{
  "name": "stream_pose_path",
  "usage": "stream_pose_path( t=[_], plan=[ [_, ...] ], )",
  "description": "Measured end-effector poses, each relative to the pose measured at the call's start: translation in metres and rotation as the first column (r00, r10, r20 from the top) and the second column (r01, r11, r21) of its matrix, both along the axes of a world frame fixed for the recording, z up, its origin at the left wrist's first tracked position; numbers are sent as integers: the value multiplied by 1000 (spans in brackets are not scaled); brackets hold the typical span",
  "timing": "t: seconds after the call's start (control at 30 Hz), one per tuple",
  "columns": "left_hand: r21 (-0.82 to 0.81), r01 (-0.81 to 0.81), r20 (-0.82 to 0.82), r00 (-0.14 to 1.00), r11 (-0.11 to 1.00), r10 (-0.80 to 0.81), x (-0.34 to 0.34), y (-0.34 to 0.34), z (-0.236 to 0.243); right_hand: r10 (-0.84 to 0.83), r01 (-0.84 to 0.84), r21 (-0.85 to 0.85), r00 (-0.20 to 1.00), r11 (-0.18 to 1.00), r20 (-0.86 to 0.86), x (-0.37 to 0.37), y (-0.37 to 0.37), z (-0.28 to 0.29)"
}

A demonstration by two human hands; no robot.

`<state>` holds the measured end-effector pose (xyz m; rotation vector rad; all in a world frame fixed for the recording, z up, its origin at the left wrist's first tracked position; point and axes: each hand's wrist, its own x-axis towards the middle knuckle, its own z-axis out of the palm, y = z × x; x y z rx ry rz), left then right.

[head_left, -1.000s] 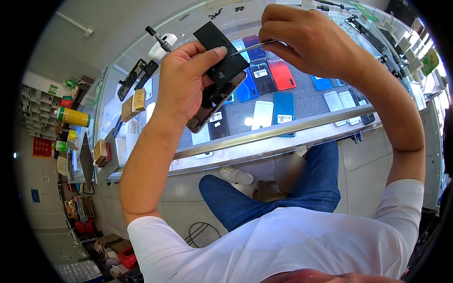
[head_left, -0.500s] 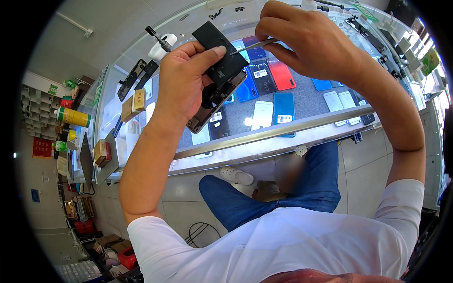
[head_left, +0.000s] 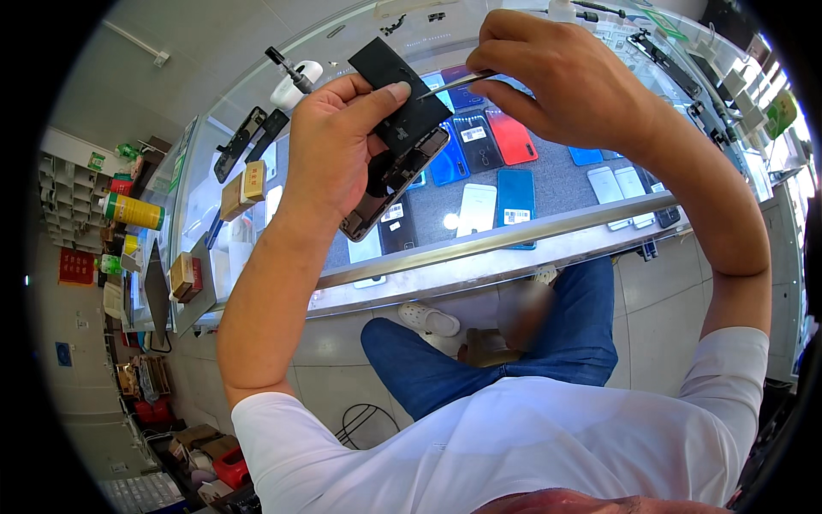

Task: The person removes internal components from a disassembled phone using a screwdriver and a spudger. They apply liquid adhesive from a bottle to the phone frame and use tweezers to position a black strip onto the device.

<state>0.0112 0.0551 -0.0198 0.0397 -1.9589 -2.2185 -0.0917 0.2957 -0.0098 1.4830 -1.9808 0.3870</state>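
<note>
My left hand (head_left: 338, 128) is closed around an opened phone housing (head_left: 377, 201) and a flat black phone battery (head_left: 411, 128), its thumb pressed on the battery's face. The battery lies tilted across the housing's upper part and reaches beyond it. Pinched in my right hand (head_left: 548, 73) are thin metal tweezers (head_left: 458, 83), pointing left. Their tip touches or nearly touches the battery beside my left thumb; fine detail there is too small to make out. Both hands are raised over a glass counter (head_left: 497, 242).
Under the glass lie several phones, among them a red phone (head_left: 511, 137) and a teal phone (head_left: 515, 197). Dark phone parts (head_left: 240, 144), a white round-bodied device (head_left: 295, 84) and small boxes (head_left: 243, 191) stand to the left. A long dark part (head_left: 664, 62) lies far right.
My right hand has shifted slightly nearer with the tweezers, while their tip stays at the same spot on the battery. My left hand, the battery and the housing have hardly moved.
</note>
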Motion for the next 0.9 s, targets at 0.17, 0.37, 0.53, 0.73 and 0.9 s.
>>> stream_pose_path(
  t=[0.17, 0.37, 0.53, 0.73, 0.9],
  plan=[
    [8, -1, 3, 1000, 1000, 1, -2, -2, -2, 13, -14, 37, 999, 999, 42, 0, -1, 1],
    [26, -5, -6, 1000, 1000, 5, 0, -1, 0, 30, -30, -36, 1000, 999, -2, 1, -3, -1],
    [32, -6, -18, 1000, 999, 6, -1, -1, 0, 18, -19, 37, 1000, 999, 19, 0, 0, 1],
    [27, 5, -19, 1000, 1000, -4, 0, -1, 1, 4, -4, -6, 1000, 1000, -14, 5, -3, 3],
    [29, -4, -15, 1000, 1000, 5, -1, 0, 0, -12, 11, 37, 1000, 999, 20, 1, -1, 0]
  ],
)
